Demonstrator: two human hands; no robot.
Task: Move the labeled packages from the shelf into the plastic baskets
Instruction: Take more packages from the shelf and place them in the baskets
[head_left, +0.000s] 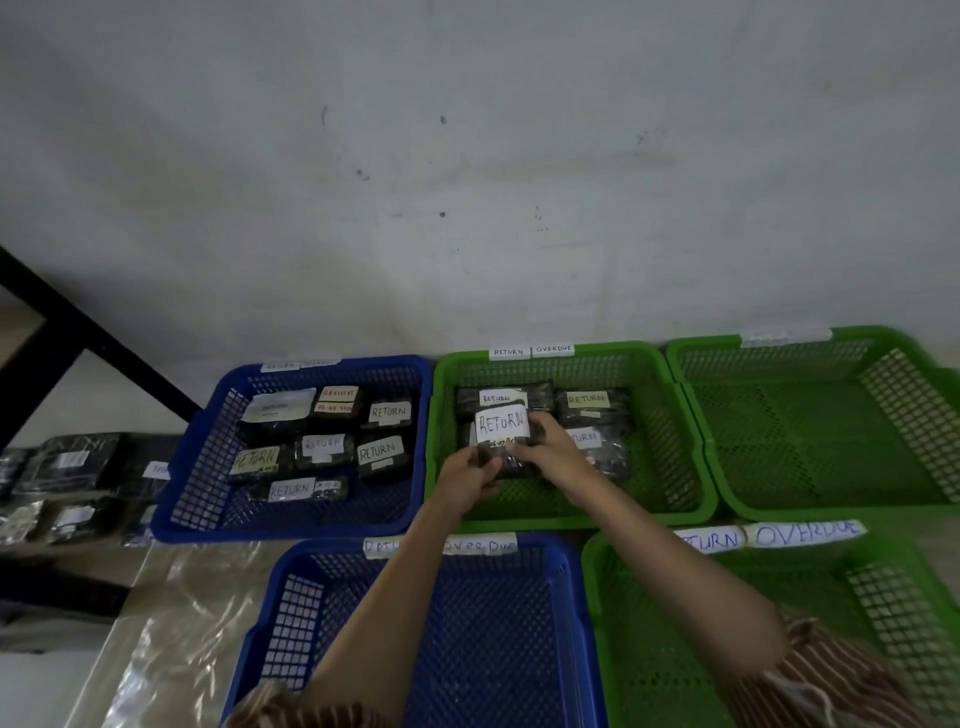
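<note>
Below a grey wall (467, 182), baskets fill the lower frame; my left hand (467, 480) and right hand (545, 441) both grip a RETURN-labeled package (501, 436) inside the middle green basket (670, 441).

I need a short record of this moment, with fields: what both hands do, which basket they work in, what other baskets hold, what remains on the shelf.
left hand: grips the near-left end of the held package
right hand: grips its right side
held package: dark, white label reads RETURN, over the middle green basket
same basket: other RETURN packages at the back
far blue basket: several labelled packages, most RETURN
near blue basket: no packages visible
shelf: dark packages remain, blurred
</note>
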